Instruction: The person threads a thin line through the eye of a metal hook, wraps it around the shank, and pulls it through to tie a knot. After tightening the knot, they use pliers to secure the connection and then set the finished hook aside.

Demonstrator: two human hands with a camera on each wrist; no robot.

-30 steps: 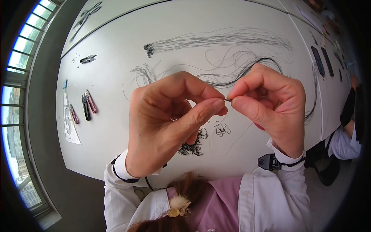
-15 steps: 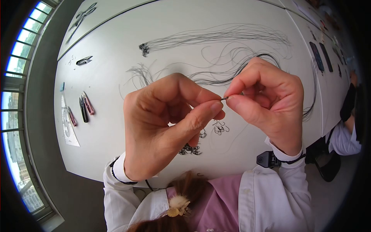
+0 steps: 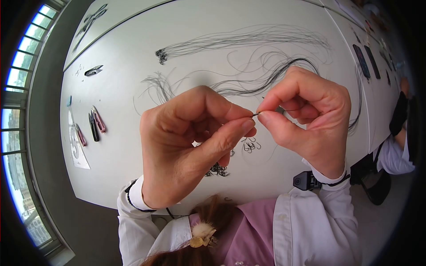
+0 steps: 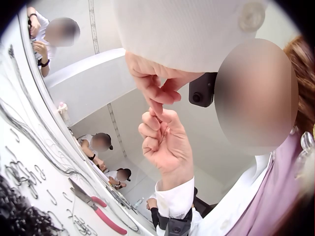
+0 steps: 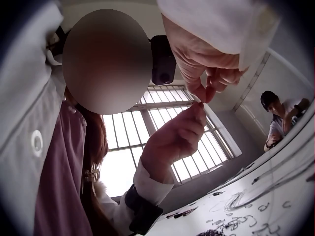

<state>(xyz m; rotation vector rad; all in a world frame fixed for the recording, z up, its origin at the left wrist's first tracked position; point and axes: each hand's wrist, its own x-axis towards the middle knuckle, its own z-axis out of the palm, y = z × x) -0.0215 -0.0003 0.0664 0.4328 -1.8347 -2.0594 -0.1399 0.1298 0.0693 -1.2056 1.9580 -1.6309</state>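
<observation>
In the head view both hands are held up over the table, fingertips nearly meeting. My left hand point(image 3: 188, 139) pinches a small dark fish hook point(image 3: 254, 115) between thumb and forefinger; only a short thin bit of it shows. From the other side, the thumb and forefinger of my right hand point(image 3: 313, 117) pinch fishing line right at the hook's end, its other fingers curled toward the palm. Below the hands lie a tangled pile of black hooks point(image 3: 217, 170) and a few loose hooks point(image 3: 250, 145). Pliers point(image 4: 93, 206) with pink handles rest beside them.
Behind the hands lie a bundle of dark lines point(image 3: 266, 88) and a row of lines with hooks point(image 3: 161, 55) at one end. Thread snips point(image 3: 94, 125), a clear ruler point(image 3: 77, 146) and scissors point(image 3: 91, 22) are at the left. Other people point(image 5: 283, 115) sit along the tables.
Both hands keep their pinch on the hook and line, shifting slightly left in the head view. The right fingers have opened up a little. The table scene has drifted left with the head.
</observation>
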